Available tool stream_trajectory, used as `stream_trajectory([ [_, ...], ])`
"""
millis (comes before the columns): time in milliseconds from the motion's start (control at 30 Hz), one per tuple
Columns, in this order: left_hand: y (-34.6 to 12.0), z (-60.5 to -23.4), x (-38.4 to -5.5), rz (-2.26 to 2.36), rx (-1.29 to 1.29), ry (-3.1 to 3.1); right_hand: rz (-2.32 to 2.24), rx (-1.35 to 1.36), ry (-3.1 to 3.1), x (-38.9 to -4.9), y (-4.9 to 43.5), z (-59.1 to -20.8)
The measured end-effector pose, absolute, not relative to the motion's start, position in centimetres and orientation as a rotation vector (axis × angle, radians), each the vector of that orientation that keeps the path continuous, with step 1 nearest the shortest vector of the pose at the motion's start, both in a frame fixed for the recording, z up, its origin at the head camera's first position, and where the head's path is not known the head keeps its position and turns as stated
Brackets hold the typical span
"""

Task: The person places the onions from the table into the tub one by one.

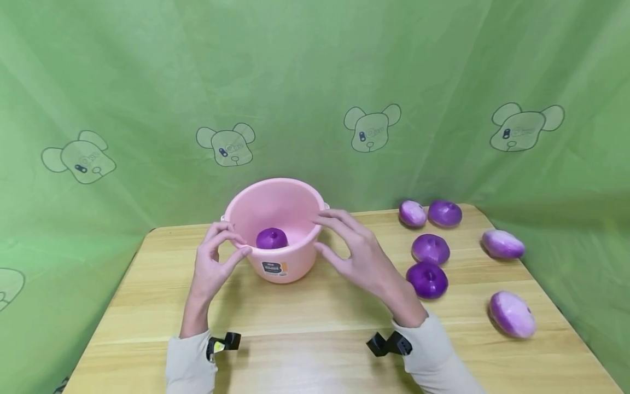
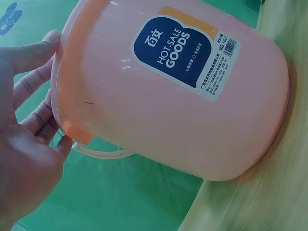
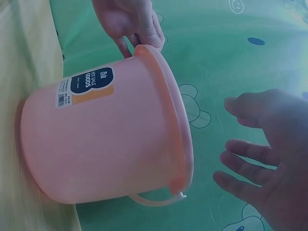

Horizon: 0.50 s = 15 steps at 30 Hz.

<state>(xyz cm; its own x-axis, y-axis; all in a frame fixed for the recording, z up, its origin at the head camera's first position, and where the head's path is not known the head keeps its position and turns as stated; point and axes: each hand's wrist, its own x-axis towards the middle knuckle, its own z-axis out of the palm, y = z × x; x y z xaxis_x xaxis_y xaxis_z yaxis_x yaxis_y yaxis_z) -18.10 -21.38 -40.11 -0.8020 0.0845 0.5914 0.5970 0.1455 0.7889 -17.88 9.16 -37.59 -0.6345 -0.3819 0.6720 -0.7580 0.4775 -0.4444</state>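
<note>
Sleeves: pale cuffs at the near side, each with a black wrist camera, reaching over the wooden bench.
Near onion: pale-sided, lying alone near the right edge.
Left grip: pinches the bucket rim at its near left, thumb outside, fingers bent over the edge.
Right grip: fingers spread and holding nothing, beside the rim's right side; the right wrist view shows a gap between.
Pink bucket: the thing being handled, standing on the bench left of the loose onions, mouth up, sticker facing the near side.
Steadying: best done, I judge, with the right fingers meeting the rim opposite the left pinch, both sides bearing evenly and the base level; a one-sided pull could tip it.
Handle: hangs down at the bucket's far side, so fingers do well to avoid snagging it.
Bucket contents: one purple onion visible, free to roll if the bucket tilts.
Middle onions: a dark onion, a lighter onion just beyond.
Edge onion: at the bench's right edge.
Far onions: a white-sided onion just left of a purple-topped onion.
Curtain: green, bear-printed, behind everything.
</note>
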Motion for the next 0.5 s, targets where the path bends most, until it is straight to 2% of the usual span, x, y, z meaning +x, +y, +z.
stream_trajectory([
  [333, -21.4, -40.2, -18.2, -1.682, -0.646, -2.022, 0.99, 0.919, -2.271, -17.4, 10.5, -38.1],
  [500, -21.9, -41.5, -19.1, -1.678, -0.647, -2.023, 0.979, 0.902, -2.301, -17.2, 11.1, -38.3],
])
